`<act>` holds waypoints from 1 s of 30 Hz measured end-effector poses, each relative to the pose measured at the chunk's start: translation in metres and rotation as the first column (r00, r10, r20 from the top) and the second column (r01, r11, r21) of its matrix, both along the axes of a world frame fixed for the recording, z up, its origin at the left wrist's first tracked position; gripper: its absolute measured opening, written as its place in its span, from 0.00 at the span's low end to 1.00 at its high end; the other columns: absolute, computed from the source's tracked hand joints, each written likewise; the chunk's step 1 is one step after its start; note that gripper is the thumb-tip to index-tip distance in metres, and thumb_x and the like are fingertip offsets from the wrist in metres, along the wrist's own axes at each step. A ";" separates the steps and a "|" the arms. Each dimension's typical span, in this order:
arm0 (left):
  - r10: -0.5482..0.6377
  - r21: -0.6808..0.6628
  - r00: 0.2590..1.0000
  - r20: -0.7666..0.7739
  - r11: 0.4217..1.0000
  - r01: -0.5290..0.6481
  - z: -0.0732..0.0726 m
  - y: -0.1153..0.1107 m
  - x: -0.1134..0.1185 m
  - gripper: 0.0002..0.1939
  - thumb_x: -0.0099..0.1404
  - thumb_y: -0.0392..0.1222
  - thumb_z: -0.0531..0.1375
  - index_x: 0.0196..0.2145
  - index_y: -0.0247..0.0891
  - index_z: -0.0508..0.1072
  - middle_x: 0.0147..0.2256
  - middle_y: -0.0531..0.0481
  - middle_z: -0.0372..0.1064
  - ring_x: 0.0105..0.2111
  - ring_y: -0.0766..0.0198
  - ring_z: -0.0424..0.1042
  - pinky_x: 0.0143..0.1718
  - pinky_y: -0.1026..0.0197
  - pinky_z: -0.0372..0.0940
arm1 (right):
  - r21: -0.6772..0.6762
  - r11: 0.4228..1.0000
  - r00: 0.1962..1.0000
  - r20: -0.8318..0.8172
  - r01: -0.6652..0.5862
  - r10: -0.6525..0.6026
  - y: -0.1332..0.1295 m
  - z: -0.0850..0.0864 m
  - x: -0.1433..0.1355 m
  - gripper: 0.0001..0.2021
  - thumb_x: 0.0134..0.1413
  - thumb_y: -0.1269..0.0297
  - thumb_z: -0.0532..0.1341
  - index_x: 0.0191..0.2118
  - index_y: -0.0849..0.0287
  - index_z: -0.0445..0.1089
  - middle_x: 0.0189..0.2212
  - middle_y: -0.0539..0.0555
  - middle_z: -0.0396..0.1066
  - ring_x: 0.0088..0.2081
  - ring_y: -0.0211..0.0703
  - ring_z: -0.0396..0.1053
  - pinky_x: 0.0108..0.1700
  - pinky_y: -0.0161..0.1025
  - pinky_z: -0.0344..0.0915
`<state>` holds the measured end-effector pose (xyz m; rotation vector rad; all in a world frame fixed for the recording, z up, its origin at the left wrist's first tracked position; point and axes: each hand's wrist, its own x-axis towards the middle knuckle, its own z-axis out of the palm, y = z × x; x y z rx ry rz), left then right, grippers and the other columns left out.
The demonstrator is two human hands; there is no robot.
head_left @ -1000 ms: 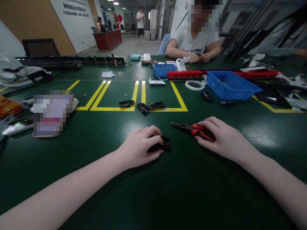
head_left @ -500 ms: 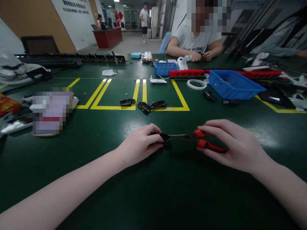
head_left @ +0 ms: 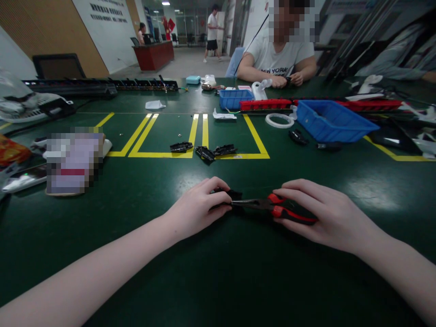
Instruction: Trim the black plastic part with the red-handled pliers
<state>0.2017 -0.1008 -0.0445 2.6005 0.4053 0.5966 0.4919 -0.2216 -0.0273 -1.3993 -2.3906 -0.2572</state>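
Observation:
My left hand [head_left: 200, 204] pinches a small black plastic part [head_left: 235, 194] just above the green tabletop, its fingers hiding most of the part. My right hand [head_left: 327, 213] is wrapped round the red and black handles of long-nose pliers [head_left: 254, 204]. The pliers point left, and their tips reach my left fingertips at the near side of the part. Whether the jaws grip anything is too small to tell. Beyond my hands lie more black plastic parts: one [head_left: 181, 146] on the left and two [head_left: 205, 153] close together by the yellow tape.
Blue bins [head_left: 335, 122] stand at the right and centre back, near a white tape roll [head_left: 279, 120] and a red strip [head_left: 265, 105]. A phone-like object [head_left: 73, 163] lies at the left. A co-worker [head_left: 277, 63] sits across the green table [head_left: 218, 272].
My right hand and the pliers have shifted left and slightly nearer to me, bringing the tips from the part's far right side to my left fingertips. My left hand stays nearly still.

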 end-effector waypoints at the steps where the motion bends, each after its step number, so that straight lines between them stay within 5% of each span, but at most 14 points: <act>1: 0.001 -0.003 1.000 -0.002 1.000 -0.001 0.000 0.000 0.000 0.07 0.69 0.32 0.60 0.44 0.36 0.73 0.52 0.45 0.66 0.50 0.56 0.70 0.48 0.50 0.74 | 0.004 1.000 1.000 0.007 -0.006 0.006 0.000 0.001 0.000 0.18 0.63 0.56 0.59 0.54 0.57 0.67 0.46 0.61 0.72 0.41 0.51 0.74 0.36 0.45 0.74; 30: 0.016 -0.017 1.000 -0.002 1.000 -0.016 -0.001 0.001 0.001 0.07 0.69 0.32 0.61 0.44 0.37 0.74 0.50 0.45 0.67 0.48 0.57 0.72 0.47 0.51 0.75 | -0.084 0.996 0.996 -0.093 0.010 -0.018 0.000 -0.002 -0.001 0.18 0.60 0.55 0.61 0.53 0.54 0.69 0.44 0.58 0.76 0.41 0.52 0.76 0.39 0.46 0.74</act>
